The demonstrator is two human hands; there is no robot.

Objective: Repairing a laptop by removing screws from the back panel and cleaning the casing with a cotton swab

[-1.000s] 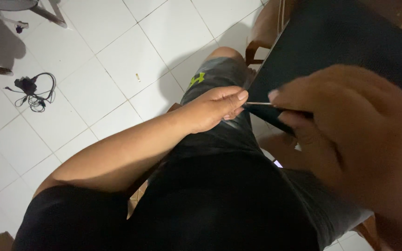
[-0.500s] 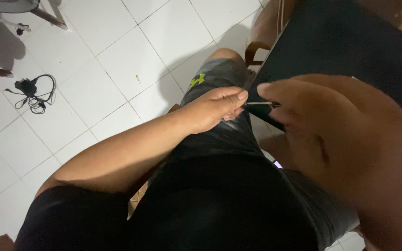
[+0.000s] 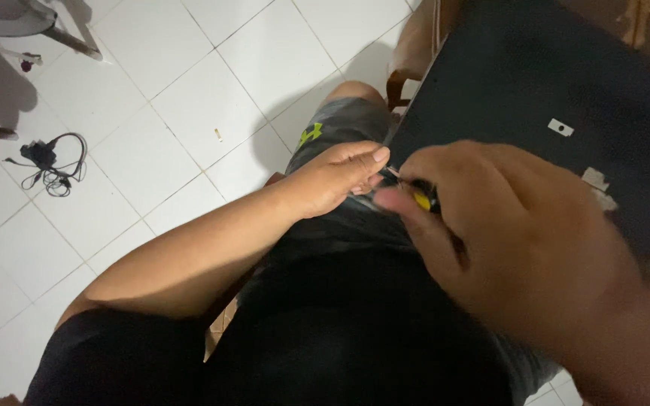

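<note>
The right hand (image 3: 520, 240) is closed around a small tool with a yellow-and-black handle (image 3: 421, 199); its thin metal tip shows just past the fingers, pointing toward the left hand. Whether the tip touches anything cannot be told. The left hand (image 3: 336, 177) is loosely curled, fingers together, resting at the near left edge of a flat black panel (image 3: 536, 83). Its fingertips lie just beside the tool tip, and it is not seen gripping anything.

The black panel sits tilted across the person's lap and extends toward the upper right. Two small pale tabs (image 3: 560, 128) lie on its surface, well apart from both hands.

The person wears grey patterned shorts (image 3: 340, 128) and a black shirt. The white tiled floor (image 3: 152, 113) carries a black bundle of cable (image 3: 50, 162) at the far left.
</note>
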